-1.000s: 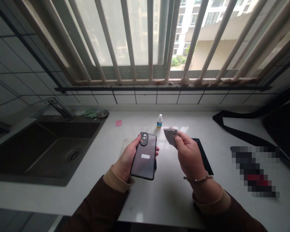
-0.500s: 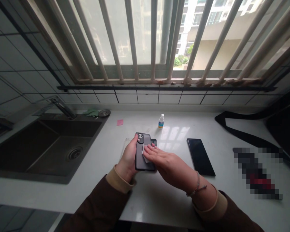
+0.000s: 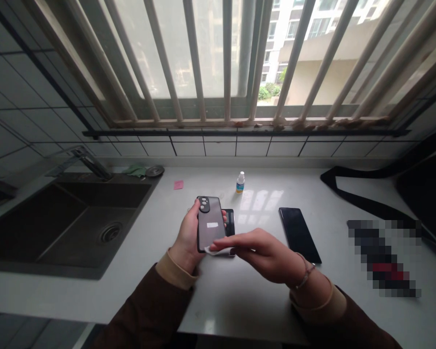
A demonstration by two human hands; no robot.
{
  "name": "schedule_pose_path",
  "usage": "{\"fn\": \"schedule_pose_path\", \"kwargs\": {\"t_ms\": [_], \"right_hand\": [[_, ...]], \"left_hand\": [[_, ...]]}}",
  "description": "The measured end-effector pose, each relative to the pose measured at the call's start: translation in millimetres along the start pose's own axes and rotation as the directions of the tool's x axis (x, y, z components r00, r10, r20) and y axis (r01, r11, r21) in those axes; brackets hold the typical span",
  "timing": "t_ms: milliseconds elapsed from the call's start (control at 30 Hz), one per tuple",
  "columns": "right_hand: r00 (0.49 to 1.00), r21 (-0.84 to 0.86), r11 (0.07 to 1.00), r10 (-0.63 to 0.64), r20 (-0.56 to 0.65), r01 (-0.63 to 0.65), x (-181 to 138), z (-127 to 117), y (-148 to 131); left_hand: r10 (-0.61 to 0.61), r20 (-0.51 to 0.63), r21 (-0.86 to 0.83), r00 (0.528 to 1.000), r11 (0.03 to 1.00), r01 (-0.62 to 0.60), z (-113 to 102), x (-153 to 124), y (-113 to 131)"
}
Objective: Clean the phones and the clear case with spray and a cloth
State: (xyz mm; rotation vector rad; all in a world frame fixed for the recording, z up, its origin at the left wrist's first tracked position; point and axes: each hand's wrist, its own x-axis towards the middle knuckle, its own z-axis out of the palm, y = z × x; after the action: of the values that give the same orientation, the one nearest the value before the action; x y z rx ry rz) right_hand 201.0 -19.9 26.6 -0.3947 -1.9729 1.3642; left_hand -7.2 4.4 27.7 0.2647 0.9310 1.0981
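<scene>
My left hand (image 3: 187, 232) is closed around a smoky phone case (image 3: 211, 213), its back and dark camera ring facing up. A small white label (image 3: 212, 225) shows on that back; whether a phone sits inside I cannot tell. At the case's lower edge, my right hand (image 3: 259, 252) holds a thin white wipe (image 3: 218, 251) under its fingers. Partly hidden behind the case, a dark-screened phone (image 3: 230, 222) lies on the counter. A larger black phone (image 3: 300, 235) rests to the right of my hands.
A small white bottle (image 3: 240, 183) stands behind the case, with a pink sticky note (image 3: 178, 184) to its left. The sink (image 3: 94, 269) takes up the left side. A black strap (image 3: 363, 199) and a blurred-out object (image 3: 381, 259) lie on the right.
My right hand has slid the wipe down from the middle of the case to its lower edge, uncovering the white label. My left hand still holds the case.
</scene>
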Motion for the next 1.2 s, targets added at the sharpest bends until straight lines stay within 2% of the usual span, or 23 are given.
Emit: {"fn": "schedule_pose_path", "kwargs": {"t_ms": [67, 100, 133, 200, 267, 300, 333, 367, 433, 533, 600, 733, 833, 933, 1200], "right_hand": [[0.987, 0.14, 0.987, 0.101, -0.126, -0.083, -1.1, -4.2, 4.1], [0.962, 0.194, 0.974, 0.156, -0.225, -0.113, -1.5, -6.6, 7.4], [0.916, 0.225, 0.965, 0.207, -0.343, -0.134, -1.7, -9.0, 11.3], [0.774, 0.181, 0.97, 0.24, -0.586, -0.164, -1.5, -13.6, 18.9], [0.644, 0.0, 0.975, 0.147, -0.75, -0.223, -0.8, -16.9, 23.6], [0.624, -0.109, 0.962, 0.075, -0.778, -0.252, -0.2, -17.5, 24.5], [0.638, -0.213, 0.94, 0.007, -0.77, -0.266, 0.5, -17.4, 24.7], [0.677, -0.302, 0.918, -0.051, -0.734, -0.258, 1.2, -16.4, 24.5], [0.782, -0.426, 0.886, -0.133, -0.609, -0.181, 2.8, -12.5, 24.5], [0.921, -0.509, 0.86, -0.174, -0.349, -0.031, 4.2, -4.6, 27.7], [0.962, -0.516, 0.855, -0.177, -0.207, 0.046, 4.4, 0.5, 29.8], [0.974, -0.451, 0.88, -0.21, -0.084, 0.151, 4.1, 10.7, 26.6], [0.975, -0.433, 0.886, -0.212, -0.069, 0.162, 4.0, 18.2, 21.9], [0.975, -0.442, 0.88, -0.218, -0.048, 0.175, 4.2, 23.3, 20.2], [0.97, -0.465, 0.857, -0.243, 0.017, 0.222, 5.3, 26.6, 15.7]], "left_hand": [[-0.027, 0.05, -0.019, 0.998, 0.999, 0.028, 3.1, -2.2, -0.1], [-0.041, 0.074, -0.023, 0.996, 0.999, 0.042, 4.4, -3.3, 0.0], [-0.057, 0.097, -0.024, 0.994, 0.998, 0.059, 5.3, -4.2, 0.0], [-0.086, 0.137, -0.012, 0.987, 0.996, 0.088, 5.5, -5.6, -0.1], [-0.104, 0.17, 0.02, 0.98, 0.995, 0.102, 3.9, -6.0, -0.8], [-0.116, 0.185, 0.038, 0.976, 0.993, 0.111, 2.6, -5.7, -1.5], [-0.13, 0.196, 0.057, 0.972, 0.991, 0.121, 1.2, -5.1, -2.4], [-0.145, 0.201, 0.073, 0.969, 0.988, 0.133, -0.1, -4.0, -3.6], [-0.151, 0.196, 0.079, 0.969, 0.987, 0.138, -2.1, -1.2, -6.5], [-0.071, 0.157, 0.022, 0.985, 0.997, 0.069, -2.2, 3.0, -9.6], [-0.025, 0.107, -0.036, 0.994, 0.999, 0.029, -0.9, 4.3, -9.5], [0.047, 0.001, -0.105, 0.999, 0.993, -0.047, 0.7, 4.1, -5.0], [0.161, -0.089, -0.107, 0.983, 0.98, -0.17, -1.2, 4.7, -1.1], [0.221, -0.182, -0.146, 0.958, 0.958, -0.248, -4.2, 6.4, 1.0], [0.269, -0.23, -0.172, 0.935, 0.935, -0.311, -9.5, 9.0, 5.1]]}}
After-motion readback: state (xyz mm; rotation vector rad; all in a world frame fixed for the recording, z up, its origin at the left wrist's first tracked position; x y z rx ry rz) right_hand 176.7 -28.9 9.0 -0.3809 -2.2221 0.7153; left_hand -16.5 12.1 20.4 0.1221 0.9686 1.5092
